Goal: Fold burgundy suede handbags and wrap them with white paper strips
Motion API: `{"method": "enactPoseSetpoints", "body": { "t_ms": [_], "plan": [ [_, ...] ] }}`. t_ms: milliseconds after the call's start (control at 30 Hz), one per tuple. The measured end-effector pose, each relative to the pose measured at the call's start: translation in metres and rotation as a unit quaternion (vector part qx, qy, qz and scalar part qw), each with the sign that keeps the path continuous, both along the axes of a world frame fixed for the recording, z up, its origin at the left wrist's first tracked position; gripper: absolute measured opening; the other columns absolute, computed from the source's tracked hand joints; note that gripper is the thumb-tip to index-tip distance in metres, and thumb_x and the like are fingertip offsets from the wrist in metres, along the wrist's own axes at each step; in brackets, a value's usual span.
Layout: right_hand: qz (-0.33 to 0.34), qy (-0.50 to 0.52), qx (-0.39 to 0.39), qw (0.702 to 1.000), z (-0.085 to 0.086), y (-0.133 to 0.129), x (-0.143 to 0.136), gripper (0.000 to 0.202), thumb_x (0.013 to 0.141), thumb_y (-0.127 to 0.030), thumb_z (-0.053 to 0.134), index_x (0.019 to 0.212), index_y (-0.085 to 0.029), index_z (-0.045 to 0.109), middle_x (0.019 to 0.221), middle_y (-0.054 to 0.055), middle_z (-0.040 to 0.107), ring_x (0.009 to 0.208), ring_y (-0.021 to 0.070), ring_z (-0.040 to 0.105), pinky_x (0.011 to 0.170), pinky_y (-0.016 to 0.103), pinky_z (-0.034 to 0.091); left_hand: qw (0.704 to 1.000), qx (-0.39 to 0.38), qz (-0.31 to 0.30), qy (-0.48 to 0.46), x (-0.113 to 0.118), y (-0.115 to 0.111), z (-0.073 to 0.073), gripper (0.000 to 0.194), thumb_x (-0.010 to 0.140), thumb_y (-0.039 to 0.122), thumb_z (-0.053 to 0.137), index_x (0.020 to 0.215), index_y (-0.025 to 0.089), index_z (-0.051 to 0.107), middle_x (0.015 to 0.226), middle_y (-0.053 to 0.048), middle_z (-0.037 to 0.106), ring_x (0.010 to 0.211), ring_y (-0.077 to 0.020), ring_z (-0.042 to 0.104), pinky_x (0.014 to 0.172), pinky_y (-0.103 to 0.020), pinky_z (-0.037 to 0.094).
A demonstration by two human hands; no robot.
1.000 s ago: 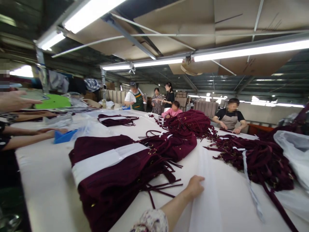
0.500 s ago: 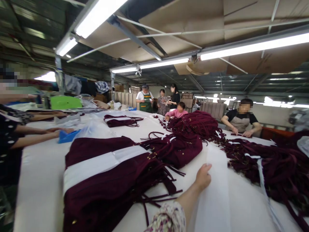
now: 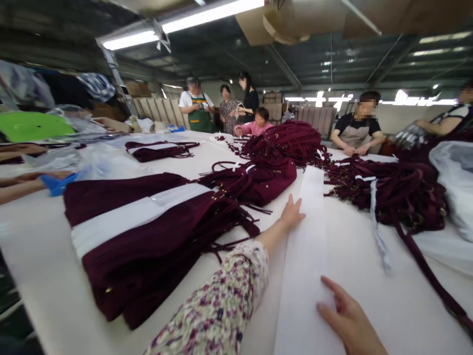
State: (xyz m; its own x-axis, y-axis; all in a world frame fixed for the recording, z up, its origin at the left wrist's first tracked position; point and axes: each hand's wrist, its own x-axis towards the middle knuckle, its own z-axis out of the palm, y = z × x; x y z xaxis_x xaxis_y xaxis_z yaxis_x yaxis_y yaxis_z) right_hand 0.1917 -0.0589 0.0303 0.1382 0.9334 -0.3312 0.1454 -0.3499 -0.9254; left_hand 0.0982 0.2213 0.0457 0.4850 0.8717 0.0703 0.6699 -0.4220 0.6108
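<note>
Head view: the left hand (image 3: 291, 213) lies open at the edge of the white strip (image 3: 305, 246), which runs along the table (image 3: 354, 251) beside the maroon bundle (image 3: 148, 236). The right hand (image 3: 349, 315), finger and thumb parted, is by its other edge. I can't make out the clear bag's (image 3: 456, 190) contents.

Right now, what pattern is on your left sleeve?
The sleeve is cream with a purple and dark floral print, best seen in the head view.
</note>
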Motion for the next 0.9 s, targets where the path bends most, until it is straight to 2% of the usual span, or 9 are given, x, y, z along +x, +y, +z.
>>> {"method": "enactPoseSetpoints", "body": {
  "t_ms": [167, 267, 333, 400, 500, 600, 700, 800, 900],
  "plan": [
    [-0.046, -0.075, 0.038, 0.995, -0.007, 0.007, 0.004, 0.075, 0.071, -0.045, 0.064, 0.137, -0.014, 0.047, 0.073, -0.001, 0.06, 0.068, 0.0196, 0.058, 0.062, 0.028, 0.047, 0.997, -0.011, -0.073, 0.005, -0.02, -0.042, 0.018, 0.052, 0.083, 0.027, 0.059, 0.131, 0.013, 0.046, 0.155, -0.011, 0.019, 0.141, -0.0344, 0.017, 0.115, -0.046, 0.014],
    [-0.027, -0.147, 0.061, 0.987, -0.014, 0.007, 0.007, 0.069, 0.074, -0.045, 0.06, 0.136, -0.015, 0.049, 0.071, 0.0, 0.059, 0.071, 0.0218, 0.059, 0.064, 0.029, 0.046, 0.991, 0.006, -0.131, 0.008, -0.048, -0.103, 0.026, 0.048, 0.076, 0.034, 0.069, 0.119, 0.018, 0.058, 0.141, -0.008, 0.046, 0.132, -0.032, 0.038, 0.112, -0.042, 0.024],
    [-0.015, -0.21, 0.08, 0.974, -0.02, 0.007, 0.007, 0.069, 0.077, -0.046, 0.057, 0.137, -0.013, 0.047, 0.072, 0.002, 0.061, 0.071, 0.0242, 0.06, 0.065, 0.031, 0.046, 0.972, 0.036, -0.232, 0.023, -0.067, -0.147, 0.022, 0.041, 0.077, 0.038, 0.068, 0.113, 0.019, 0.062, 0.127, -0.01, 0.057, 0.121, -0.0307, 0.05, 0.105, -0.04, 0.035],
    [-0.001, -0.264, 0.101, 0.959, -0.027, 0.008, 0.007, 0.067, 0.078, -0.047, 0.056, 0.136, -0.013, 0.047, 0.078, 0.007, 0.066, 0.072, 0.0263, 0.062, 0.067, 0.034, 0.046, 0.95, 0.075, -0.3, 0.05, -0.083, -0.182, 0.012, 0.04, 0.081, 0.039, 0.062, 0.115, 0.017, 0.061, 0.126, -0.014, 0.057, 0.118, -0.0318, 0.052, 0.103, -0.041, 0.038],
    [0.02, -0.309, 0.126, 0.942, -0.031, 0.011, 0.008, 0.054, 0.075, -0.047, 0.062, 0.122, -0.019, 0.059, 0.082, 0.011, 0.069, 0.073, 0.0275, 0.065, 0.067, 0.033, 0.046, 0.944, 0.128, -0.298, 0.064, -0.102, -0.212, -0.002, 0.057, 0.085, 0.042, 0.057, 0.132, 0.011, 0.048, 0.141, -0.021, 0.043, 0.131, -0.0353, 0.04, 0.11, -0.045, 0.028],
    [0.021, -0.361, 0.157, 0.919, -0.018, 0.023, 0.014, 0.043, 0.072, -0.045, 0.066, 0.11, -0.025, 0.066, 0.08, 0.01, 0.069, 0.07, 0.0254, 0.064, 0.062, 0.031, 0.046, 0.949, 0.146, -0.277, 0.041, -0.112, -0.218, -0.016, 0.061, 0.089, 0.042, 0.052, 0.14, 0.013, 0.036, 0.148, -0.02, 0.032, 0.138, -0.0333, 0.029, 0.114, -0.045, 0.02],
    [0.003, -0.387, 0.211, 0.897, 0.011, 0.057, 0.019, 0.042, 0.072, -0.045, 0.066, 0.11, -0.026, 0.067, 0.087, 0.008, 0.068, 0.073, 0.0234, 0.064, 0.063, 0.03, 0.047, 0.951, 0.149, -0.27, 0.025, -0.108, -0.209, -0.038, 0.054, 0.091, 0.042, 0.049, 0.137, 0.017, 0.04, 0.147, -0.018, 0.036, 0.135, -0.034, 0.033, 0.112, -0.047, 0.023],
    [-0.006, -0.26, 0.208, 0.943, 0.041, 0.112, 0.011, 0.043, 0.074, -0.046, 0.067, 0.109, -0.023, 0.066, 0.088, 0.006, 0.068, 0.08, 0.0227, 0.064, 0.067, 0.03, 0.053, 0.958, 0.133, -0.255, 0.005, -0.093, -0.193, -0.065, 0.037, 0.094, 0.035, 0.042, 0.128, 0.024, 0.051, 0.14, -0.014, 0.047, 0.127, -0.0336, 0.044, 0.104, -0.048, 0.034],
    [-0.042, -0.009, 0.102, 0.994, 0.057, 0.184, -0.013, 0.047, 0.076, -0.041, 0.071, 0.113, -0.016, 0.06, 0.097, 0.011, 0.067, 0.086, 0.0233, 0.066, 0.07, 0.033, 0.057, 0.967, 0.085, -0.24, -0.026, -0.078, -0.179, -0.086, 0.033, 0.093, 0.033, 0.044, 0.125, 0.029, 0.053, 0.129, -0.012, 0.056, 0.117, -0.0336, 0.052, 0.094, -0.049, 0.043]
  ]
}}
